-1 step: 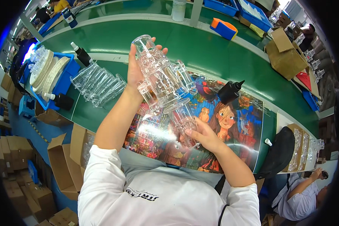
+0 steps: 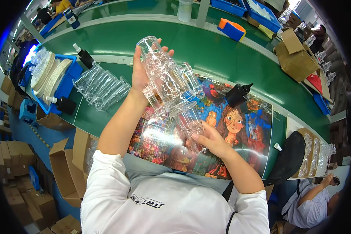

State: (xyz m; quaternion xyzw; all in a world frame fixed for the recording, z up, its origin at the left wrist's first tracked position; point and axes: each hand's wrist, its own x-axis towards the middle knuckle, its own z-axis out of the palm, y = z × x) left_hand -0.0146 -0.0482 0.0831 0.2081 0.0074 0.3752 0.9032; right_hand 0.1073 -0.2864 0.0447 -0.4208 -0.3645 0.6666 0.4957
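Overhead, the left hand (image 2: 142,74) gripped a clear plastic moulded piece (image 2: 165,78) above the table (image 2: 222,54), its long axis running from 11 to 5 o'clock. The right hand (image 2: 210,142), at 5 o'clock from it, clasped a smaller clear tube (image 2: 189,123) touching its lower end. At 9 o'clock lay a row of clear tubes (image 2: 101,85) and a blue tray (image 2: 68,84) holding white discs (image 2: 52,76).
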